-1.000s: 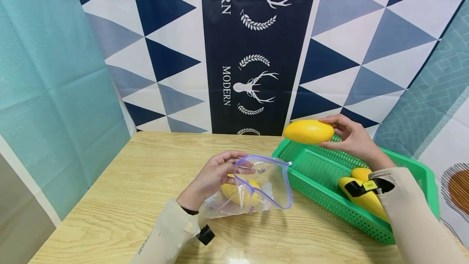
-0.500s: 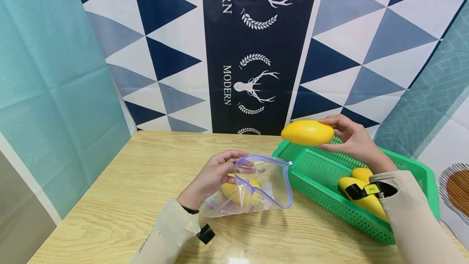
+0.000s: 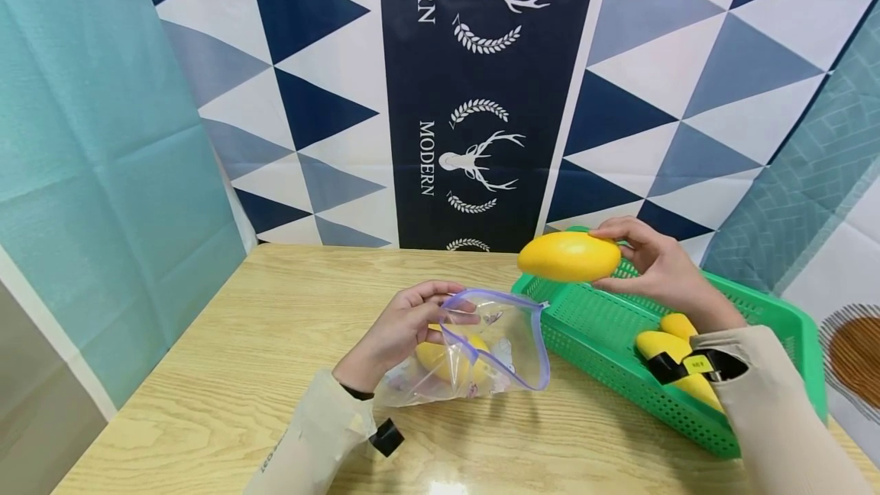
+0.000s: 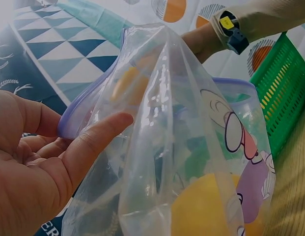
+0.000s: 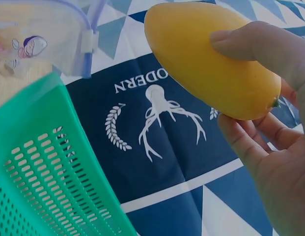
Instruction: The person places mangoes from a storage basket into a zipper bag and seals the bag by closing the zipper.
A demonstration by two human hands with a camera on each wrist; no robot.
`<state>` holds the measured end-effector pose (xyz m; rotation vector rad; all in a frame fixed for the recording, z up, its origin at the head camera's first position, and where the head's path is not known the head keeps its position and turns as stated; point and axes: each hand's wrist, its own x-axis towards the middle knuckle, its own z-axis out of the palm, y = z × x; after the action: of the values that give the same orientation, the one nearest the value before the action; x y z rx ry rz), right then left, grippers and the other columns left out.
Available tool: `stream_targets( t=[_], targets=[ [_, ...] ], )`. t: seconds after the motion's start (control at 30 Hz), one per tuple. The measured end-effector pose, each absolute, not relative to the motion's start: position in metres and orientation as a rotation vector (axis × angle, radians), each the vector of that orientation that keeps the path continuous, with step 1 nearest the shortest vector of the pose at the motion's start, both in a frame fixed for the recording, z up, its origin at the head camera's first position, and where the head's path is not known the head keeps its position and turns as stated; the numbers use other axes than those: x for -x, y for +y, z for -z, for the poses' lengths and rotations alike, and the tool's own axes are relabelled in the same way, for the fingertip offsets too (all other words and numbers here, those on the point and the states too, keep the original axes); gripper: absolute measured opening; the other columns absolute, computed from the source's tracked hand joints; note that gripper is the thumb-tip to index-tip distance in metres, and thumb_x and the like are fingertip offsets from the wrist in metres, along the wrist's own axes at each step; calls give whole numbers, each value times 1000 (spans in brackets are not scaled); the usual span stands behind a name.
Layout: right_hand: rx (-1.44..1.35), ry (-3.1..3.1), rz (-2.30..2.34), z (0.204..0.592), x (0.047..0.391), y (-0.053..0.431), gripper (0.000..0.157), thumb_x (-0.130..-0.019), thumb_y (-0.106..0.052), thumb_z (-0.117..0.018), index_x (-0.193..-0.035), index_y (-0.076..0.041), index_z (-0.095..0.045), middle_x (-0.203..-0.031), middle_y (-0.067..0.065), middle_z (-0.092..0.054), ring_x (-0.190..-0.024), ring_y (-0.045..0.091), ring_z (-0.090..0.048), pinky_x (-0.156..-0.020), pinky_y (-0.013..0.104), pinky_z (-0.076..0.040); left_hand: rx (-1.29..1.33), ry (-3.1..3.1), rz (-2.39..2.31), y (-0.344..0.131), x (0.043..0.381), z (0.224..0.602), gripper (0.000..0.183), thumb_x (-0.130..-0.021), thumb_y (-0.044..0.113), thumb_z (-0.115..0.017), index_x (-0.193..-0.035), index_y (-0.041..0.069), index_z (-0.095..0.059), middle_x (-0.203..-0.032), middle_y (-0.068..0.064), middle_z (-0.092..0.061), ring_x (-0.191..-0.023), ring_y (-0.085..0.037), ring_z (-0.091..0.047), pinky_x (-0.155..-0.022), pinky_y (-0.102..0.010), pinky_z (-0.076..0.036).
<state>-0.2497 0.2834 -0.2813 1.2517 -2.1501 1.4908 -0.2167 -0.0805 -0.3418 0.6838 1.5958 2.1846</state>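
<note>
Above the far left corner of the basket (image 3: pixel 639 388), we hold a mango (image 3: pixel 567 257), raised higher than the rim and lying nearly level. Our right hand (image 3: pixel 661 273) grips it near its stem end, thumb on one side and fingers on the other, so its free end points left, away from the basket. To the left of the basket, our left hand (image 3: pixel 407 323) grips the clear zip bag (image 3: pixel 519 354) at its purple rim, and the mouth gapes towards the basket. Inside that bag rests a yellow fruit (image 3: pixel 440 361), seen through the printed plastic. At least two more mangoes (image 3: pixel 661 344) lie within the basket, partly hidden by our right arm. Beneath the basket is the wooden desk (image 3: pixel 275 312); behind it hangs a patterned cloth (image 3: pixel 481 75).
</note>
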Motion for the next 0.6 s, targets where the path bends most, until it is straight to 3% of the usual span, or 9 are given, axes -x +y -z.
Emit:
stream_targets(
  t=[0.3,0.6],
  targets=[
    [-1384,-2089,-1523,281,243,273,65,-64,32,-72,-124,14,-54,-130,8,-51,-119,17,-46,-99,19,-46,-680,1607,-2180,-81,217,341,35,-98,1,-44,-131,-6,-52,-112,-7,-71,-105,-20,-70,-70,-24,-59],
    [-1468,-2091,-1512,282,232,264,68,-63,31,-73,-126,15,-54,-127,10,-50,-114,18,-50,-99,22,-48,-697,1586,-2193,-81,218,340,35,-98,-1,-43,-132,-7,-51,-110,-5,-71,-103,-19,-70,-67,-22,-58]
  ],
)
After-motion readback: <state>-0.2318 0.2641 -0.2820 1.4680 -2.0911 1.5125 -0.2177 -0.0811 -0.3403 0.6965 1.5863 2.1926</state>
